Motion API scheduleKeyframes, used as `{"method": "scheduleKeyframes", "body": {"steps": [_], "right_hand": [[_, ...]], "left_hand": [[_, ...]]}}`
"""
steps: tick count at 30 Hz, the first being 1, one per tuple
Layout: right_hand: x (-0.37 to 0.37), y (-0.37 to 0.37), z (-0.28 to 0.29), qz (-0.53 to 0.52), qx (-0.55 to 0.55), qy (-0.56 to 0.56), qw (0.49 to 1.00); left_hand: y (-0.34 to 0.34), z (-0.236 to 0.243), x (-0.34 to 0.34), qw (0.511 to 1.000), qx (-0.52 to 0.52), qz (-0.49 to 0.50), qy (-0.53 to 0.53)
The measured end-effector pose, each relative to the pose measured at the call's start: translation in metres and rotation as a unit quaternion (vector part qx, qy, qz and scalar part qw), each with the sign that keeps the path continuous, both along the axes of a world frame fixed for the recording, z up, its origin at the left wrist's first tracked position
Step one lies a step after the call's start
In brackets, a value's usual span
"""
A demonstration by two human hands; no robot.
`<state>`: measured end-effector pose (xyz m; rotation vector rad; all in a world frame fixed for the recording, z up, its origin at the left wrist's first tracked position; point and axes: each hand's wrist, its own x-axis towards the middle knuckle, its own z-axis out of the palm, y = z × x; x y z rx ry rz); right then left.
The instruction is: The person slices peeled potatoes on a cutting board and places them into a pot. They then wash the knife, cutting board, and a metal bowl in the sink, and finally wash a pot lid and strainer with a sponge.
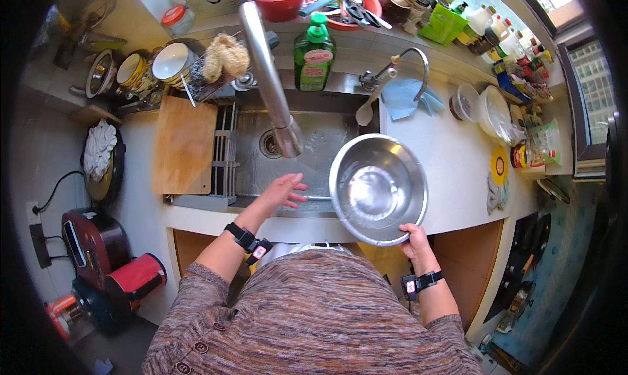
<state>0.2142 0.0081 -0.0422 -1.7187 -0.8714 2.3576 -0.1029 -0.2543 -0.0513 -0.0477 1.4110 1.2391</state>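
Observation:
My right hand (414,238) grips the near rim of a large steel mixing bowl (377,188), held over the right edge of the sink (314,154). The bowl looks empty, with a shiny wet inside. My left hand (282,190) hovers open over the sink's front edge, fingers spread, holding nothing, just left of the bowl. A long steel faucet spout (269,81) reaches over the basin toward the drain (270,143).
A wooden cutting board (184,145) lies left of the sink. A green dish soap bottle (313,54) stands behind the basin, with a blue cloth (402,99) and smaller tap to its right. Pots and cups crowd the back left; bottles and bowls line the right counter.

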Motion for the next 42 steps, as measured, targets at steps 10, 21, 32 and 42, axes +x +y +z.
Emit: {"method": "scheduleKeyframes", "body": {"steps": [10, 21, 32, 42], "right_hand": [[-0.127, -0.038, -0.036, 0.254, -0.435, -0.010, 0.864], [-0.177, -0.115, -0.084, 0.187, -0.419, -0.007, 0.888], [-0.229, -0.105, -0.082, 0.201, -0.056, -0.018, 0.978], [-0.239, -0.079, -0.069, 0.263, 0.011, 0.014, 0.965]], "left_hand": [[-0.038, 0.036, -0.021, 0.993, -0.089, 0.060, -0.041], [-0.027, 0.041, 0.016, 0.907, -0.047, 0.234, 0.346], [-0.022, 0.022, 0.034, 0.907, -0.016, 0.357, 0.222], [-0.061, 0.041, 0.001, 0.964, -0.040, 0.261, 0.028]]}}
